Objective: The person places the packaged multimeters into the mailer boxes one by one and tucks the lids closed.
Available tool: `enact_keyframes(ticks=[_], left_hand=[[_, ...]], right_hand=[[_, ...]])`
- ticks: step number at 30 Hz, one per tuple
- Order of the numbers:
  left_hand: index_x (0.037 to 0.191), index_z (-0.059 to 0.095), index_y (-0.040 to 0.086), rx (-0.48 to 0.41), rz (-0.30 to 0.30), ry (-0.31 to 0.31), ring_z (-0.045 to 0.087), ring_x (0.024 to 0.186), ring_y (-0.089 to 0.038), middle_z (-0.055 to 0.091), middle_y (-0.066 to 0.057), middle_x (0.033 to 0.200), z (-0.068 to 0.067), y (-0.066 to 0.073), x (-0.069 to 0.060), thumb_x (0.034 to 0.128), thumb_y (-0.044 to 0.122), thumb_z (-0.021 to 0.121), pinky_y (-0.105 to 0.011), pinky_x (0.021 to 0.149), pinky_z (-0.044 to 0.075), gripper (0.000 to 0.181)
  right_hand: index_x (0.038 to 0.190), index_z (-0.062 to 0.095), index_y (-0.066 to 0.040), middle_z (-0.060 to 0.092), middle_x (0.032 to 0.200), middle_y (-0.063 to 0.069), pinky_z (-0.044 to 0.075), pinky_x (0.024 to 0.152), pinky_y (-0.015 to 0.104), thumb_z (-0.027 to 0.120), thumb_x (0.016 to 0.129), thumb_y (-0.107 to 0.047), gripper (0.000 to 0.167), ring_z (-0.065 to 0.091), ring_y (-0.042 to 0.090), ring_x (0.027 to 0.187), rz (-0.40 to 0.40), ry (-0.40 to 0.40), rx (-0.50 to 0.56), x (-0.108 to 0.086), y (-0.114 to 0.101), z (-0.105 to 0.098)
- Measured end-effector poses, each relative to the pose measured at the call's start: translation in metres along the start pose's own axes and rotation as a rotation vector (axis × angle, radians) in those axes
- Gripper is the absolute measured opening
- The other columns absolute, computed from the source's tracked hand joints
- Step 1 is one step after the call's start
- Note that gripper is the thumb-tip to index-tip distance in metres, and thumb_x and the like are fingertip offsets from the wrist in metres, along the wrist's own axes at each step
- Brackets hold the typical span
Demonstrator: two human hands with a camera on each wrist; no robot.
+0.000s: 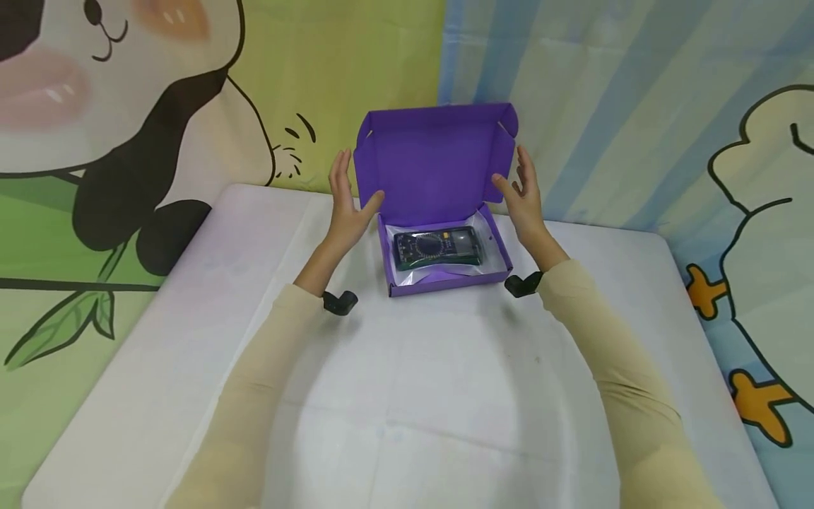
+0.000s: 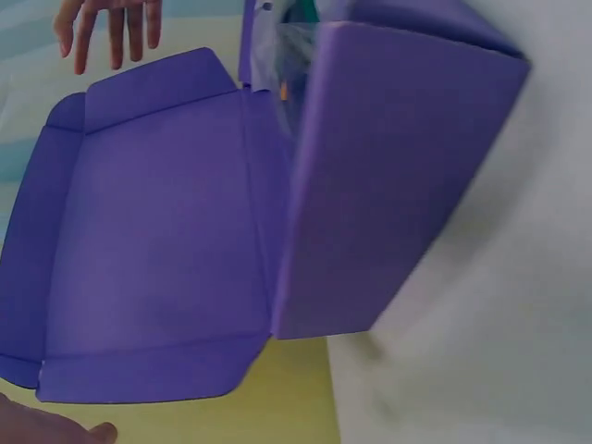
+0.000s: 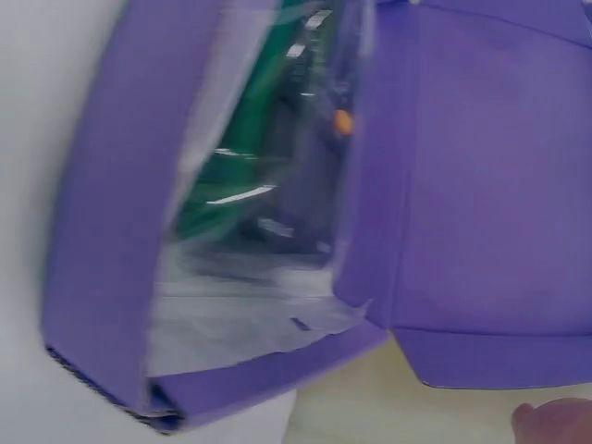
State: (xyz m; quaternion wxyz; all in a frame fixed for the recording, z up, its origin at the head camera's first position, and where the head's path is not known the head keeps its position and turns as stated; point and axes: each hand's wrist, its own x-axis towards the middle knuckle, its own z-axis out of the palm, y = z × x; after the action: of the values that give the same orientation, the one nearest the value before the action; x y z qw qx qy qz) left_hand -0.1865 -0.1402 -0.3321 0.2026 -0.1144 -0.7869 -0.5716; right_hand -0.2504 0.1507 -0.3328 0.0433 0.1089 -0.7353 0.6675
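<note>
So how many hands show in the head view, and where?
2: the left hand beside the left edge of the raised purple cardboard lid, and the right hand beside its right edge. No further hand seems hidden.

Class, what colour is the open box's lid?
The lid is purple, seen best in the head view.

Mailer box (image 2: 398, 176): smooth, matt cardboard with a rough cut edge. Inside the box: clear plastic bag (image 3: 227, 328), glossy and crinkled, around a digital multimeter (image 1: 432, 246) with a plastic-looking casing. Beneath the box: table covering (image 1: 445, 396), cloth-like, matt, faintly creased. Behind the box: backdrop (image 1: 356, 63), printed cloth, softly rippled. In front of the box, to either side: sleeves (image 1: 254, 396), matt cloth.
</note>
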Motion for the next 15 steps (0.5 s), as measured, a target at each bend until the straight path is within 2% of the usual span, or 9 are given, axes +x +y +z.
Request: enact_keyframes(ticks=[2,6,9,12,15], left_hand=[[0.152,0.008,-0.007,-0.03,-0.036,0.028,0.013,0.146,-0.039,0.005,-0.027,0.156,-0.001,0.003,0.005,0.0921,0.002,0.057,-0.049,0.12,0.017,0.077],[0.154,0.011,0.001,-0.118,-0.142,0.09,0.032,0.14,-0.038,0.027,-0.025,0.149,0.002,-0.022,0.014,0.0918,0.008,0.058,-0.042,0.118,0.025,0.078],[0.155,0.013,0.006,-0.146,-0.194,0.095,0.044,0.132,-0.034,0.037,-0.021,0.143,0.004,-0.042,0.017,0.0927,0.013,0.059,-0.038,0.115,0.031,0.077],[0.154,0.017,0.007,-0.154,-0.216,0.081,0.049,0.127,-0.033,0.039,-0.02,0.14,0.003,-0.041,0.016,0.0933,0.014,0.058,-0.038,0.111,0.038,0.074],[0.154,0.02,0.009,-0.177,-0.231,0.072,0.05,0.124,-0.032,0.041,-0.019,0.138,0.003,-0.039,0.017,0.0931,0.014,0.058,-0.036,0.104,0.045,0.072]], right_hand=[[0.158,0.014,-0.021,0.012,0.163,-0.005,0.011,0.122,0.032,0.056,0.098,-0.026,0.073,0.008,0.016,0.15,0.034,0.024,0.026,0.007,0.005,-0.001],[0.157,0.018,-0.022,0.017,0.162,-0.008,0.015,0.12,0.027,0.052,0.099,-0.039,0.069,0.012,0.009,0.148,0.095,0.068,0.041,0.016,0.01,0.001],[0.156,0.022,-0.018,0.022,0.161,-0.004,0.015,0.119,0.023,0.046,0.1,-0.042,0.065,0.018,0.008,0.146,0.12,0.102,0.057,0.018,0.009,0.004],[0.153,0.028,-0.011,0.03,0.157,0.004,0.018,0.117,0.021,0.04,0.103,-0.037,0.058,0.027,0.014,0.143,0.101,0.145,0.105,0.022,0.01,0.008],[0.144,0.037,-0.006,0.041,0.144,0.011,0.024,0.114,0.021,0.038,0.104,-0.032,0.048,0.037,0.021,0.133,0.092,0.19,0.218,0.024,0.009,0.01]])
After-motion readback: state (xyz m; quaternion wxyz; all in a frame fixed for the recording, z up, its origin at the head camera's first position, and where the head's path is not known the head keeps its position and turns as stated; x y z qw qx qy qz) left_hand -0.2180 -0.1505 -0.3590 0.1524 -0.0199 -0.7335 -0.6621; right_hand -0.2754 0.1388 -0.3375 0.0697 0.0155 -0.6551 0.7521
